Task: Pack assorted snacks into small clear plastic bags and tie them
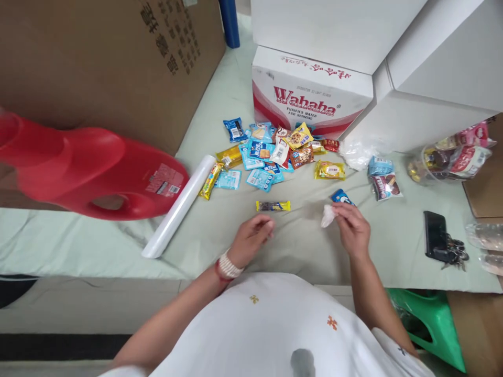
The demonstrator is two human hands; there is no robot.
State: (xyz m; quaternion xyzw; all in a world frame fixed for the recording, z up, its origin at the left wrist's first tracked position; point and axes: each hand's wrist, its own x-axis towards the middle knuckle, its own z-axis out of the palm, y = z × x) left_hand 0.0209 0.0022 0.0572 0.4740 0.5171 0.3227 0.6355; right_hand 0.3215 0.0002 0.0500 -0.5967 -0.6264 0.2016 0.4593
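Observation:
My right hand (352, 226) is closed in a pinch on a small white crumpled plastic bag (327, 215), just in front of a blue snack packet (341, 197). My left hand (251, 238) hovers over the pale green cloth (298, 241) with its fingers curled together; I cannot make out anything in them. It wears a white bead bracelet. A yellow and dark snack bar (273, 206) lies just beyond the left hand. Further back, a heap of several snack packets (271, 152) is spread out.
A red jug (86, 170) lies at the left beside a white roll (181, 207). Brown and white cartons, one marked Wahaha (306, 97), stand behind. A black phone with keys (438, 236) and a clear bag of snacks (451, 157) sit at the right. A green stool (432, 319) is below.

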